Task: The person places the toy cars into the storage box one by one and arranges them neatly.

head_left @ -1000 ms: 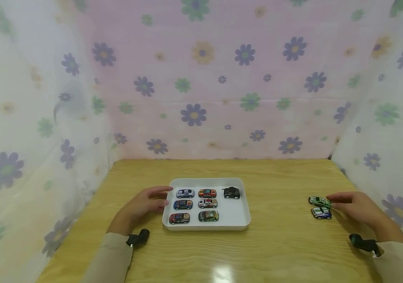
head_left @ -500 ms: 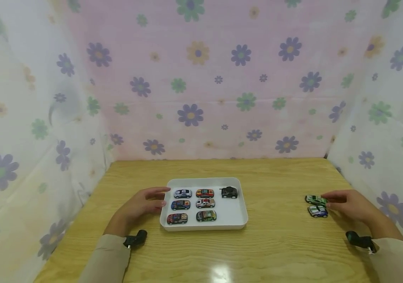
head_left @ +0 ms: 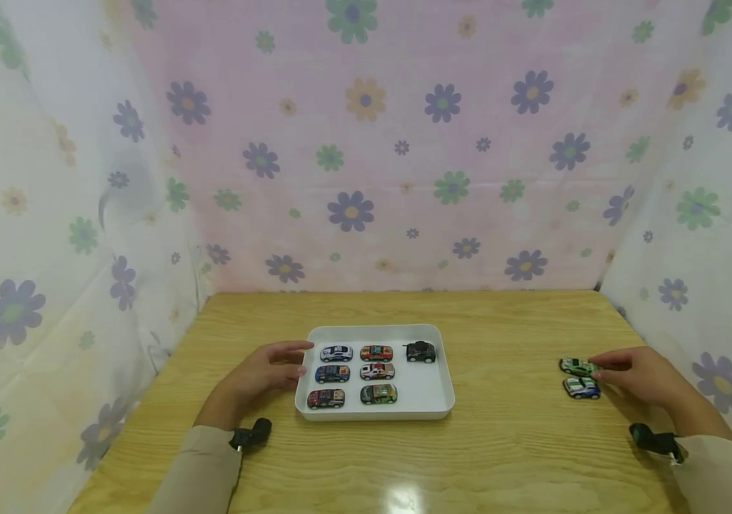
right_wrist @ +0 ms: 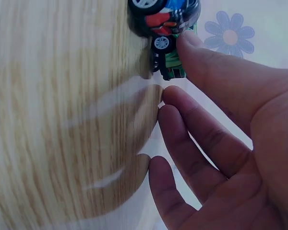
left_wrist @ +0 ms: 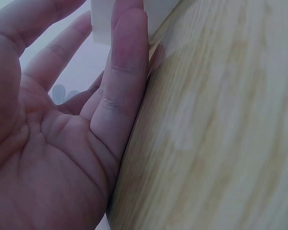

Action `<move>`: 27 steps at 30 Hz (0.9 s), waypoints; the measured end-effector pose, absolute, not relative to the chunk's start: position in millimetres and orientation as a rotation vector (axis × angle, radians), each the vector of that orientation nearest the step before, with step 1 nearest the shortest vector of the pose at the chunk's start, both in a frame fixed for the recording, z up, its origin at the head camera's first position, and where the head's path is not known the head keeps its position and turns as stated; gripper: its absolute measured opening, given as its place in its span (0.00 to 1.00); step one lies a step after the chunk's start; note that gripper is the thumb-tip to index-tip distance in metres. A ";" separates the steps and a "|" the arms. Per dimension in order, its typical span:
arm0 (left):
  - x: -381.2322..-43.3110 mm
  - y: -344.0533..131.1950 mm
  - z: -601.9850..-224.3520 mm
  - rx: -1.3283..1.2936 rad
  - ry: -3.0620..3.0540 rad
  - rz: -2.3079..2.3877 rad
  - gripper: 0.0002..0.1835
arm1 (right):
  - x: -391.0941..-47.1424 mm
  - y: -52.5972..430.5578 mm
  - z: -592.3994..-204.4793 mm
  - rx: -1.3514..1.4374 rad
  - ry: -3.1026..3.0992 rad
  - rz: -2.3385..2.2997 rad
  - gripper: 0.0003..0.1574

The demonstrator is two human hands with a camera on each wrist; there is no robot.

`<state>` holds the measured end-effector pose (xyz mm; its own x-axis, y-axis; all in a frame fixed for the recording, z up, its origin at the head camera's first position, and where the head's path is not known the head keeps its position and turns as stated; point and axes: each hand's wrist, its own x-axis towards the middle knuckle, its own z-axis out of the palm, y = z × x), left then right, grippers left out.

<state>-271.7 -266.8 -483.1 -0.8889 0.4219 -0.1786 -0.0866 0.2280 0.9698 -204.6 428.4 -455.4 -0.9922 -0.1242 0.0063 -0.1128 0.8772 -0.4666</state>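
Note:
In the head view a white tray holds several small toy cars, such as a white and blue one, and a black toy tank. My left hand rests at its left side, fingers extended and fingertips touching the wall. On the right of the table, my right hand pinches the rear of a green toy car; its thumb presses the car in the right wrist view, the index finger hidden there. A white, green and blue toy car stands close in front of the green one.
The wooden table has a flowered curtain behind it and along both sides. Bare wood lies between the tray and the two cars. Black wrist cameras sit by both sleeves.
The head view has shifted slightly back and forth. The right thumb is closer in against the green car; the left hand and tray keep their places.

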 end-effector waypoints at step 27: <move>-274.2 -267.3 -483.3 0.273 2.125 1.685 0.33 | -203.9 412.8 -441.3 -0.200 3.077 -0.749 0.23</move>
